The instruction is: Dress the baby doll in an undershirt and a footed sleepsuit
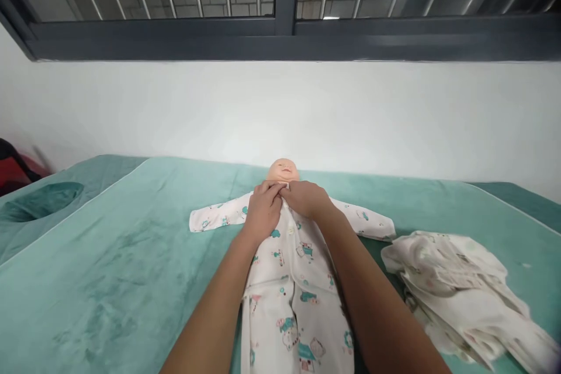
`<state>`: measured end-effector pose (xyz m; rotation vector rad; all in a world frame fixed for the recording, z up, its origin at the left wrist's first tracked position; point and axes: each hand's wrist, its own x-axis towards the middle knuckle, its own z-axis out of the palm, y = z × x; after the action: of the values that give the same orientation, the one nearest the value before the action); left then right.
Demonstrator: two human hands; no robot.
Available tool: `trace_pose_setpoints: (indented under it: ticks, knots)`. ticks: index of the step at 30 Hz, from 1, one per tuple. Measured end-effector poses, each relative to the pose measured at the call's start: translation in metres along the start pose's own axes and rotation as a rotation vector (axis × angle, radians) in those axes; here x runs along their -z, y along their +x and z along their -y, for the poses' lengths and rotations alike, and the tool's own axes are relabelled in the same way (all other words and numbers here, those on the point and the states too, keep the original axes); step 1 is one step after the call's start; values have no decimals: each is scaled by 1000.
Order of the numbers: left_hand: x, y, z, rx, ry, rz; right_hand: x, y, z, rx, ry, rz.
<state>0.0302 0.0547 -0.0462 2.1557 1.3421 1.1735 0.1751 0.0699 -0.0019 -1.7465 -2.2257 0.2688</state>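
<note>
A baby doll (284,169) lies on its back with its head toward the wall. It wears a white baby romper (280,292) printed with teal and pink figures, both sleeves spread out sideways. At the neckline, my left hand (265,207) is closed on the collar edge. Right beside it, my right hand (307,197) pinches the other side of the collar, the two hands' fingertips meeting below the doll's chin. What exactly lies between the fingertips is hidden. Down the front, the romper's overlapping edge shows a small fastener below the hands.
Crumpled white printed baby clothes (460,292) lie to the right on the green padded bed (109,280). A hollow (41,201) dips into the bed's left part. Behind stands a white wall (280,111) under a dark window frame (175,41). Something red and black (15,169) is at far left.
</note>
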Motion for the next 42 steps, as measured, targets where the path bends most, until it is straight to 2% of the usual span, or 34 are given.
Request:
trace_pose_setpoints:
  ticks: [5,8,14,18,20,22,28,31,35,39,42]
  knots:
    - [2,2,-6,71,-32,40,0,4,-19,71,106,6]
    - [3,3,-8,85,-48,37,-2,3,-24,29,209,-40]
    - [7,-9,-12,68,-78,7,-16,-20,-13,-206,336,-284]
    - [14,-23,-20,64,-87,35,-20,-48,-6,-295,551,-474]
    - [16,-26,-24,64,-78,58,-19,-60,-2,-301,613,-495]
    - [18,-27,-25,72,-98,62,-15,-68,3,-273,582,-444]
    - [17,-25,-22,95,-225,16,0,-75,17,-102,283,-143]
    - [16,-25,-22,98,-236,2,4,-74,14,-69,268,-71]
    - [15,-25,-23,103,-201,-1,6,-71,2,-4,393,-35]
    - [16,-26,-24,84,-180,3,7,-68,-12,71,640,41]
    - [17,-26,-25,74,-164,11,5,-68,-23,72,817,119]
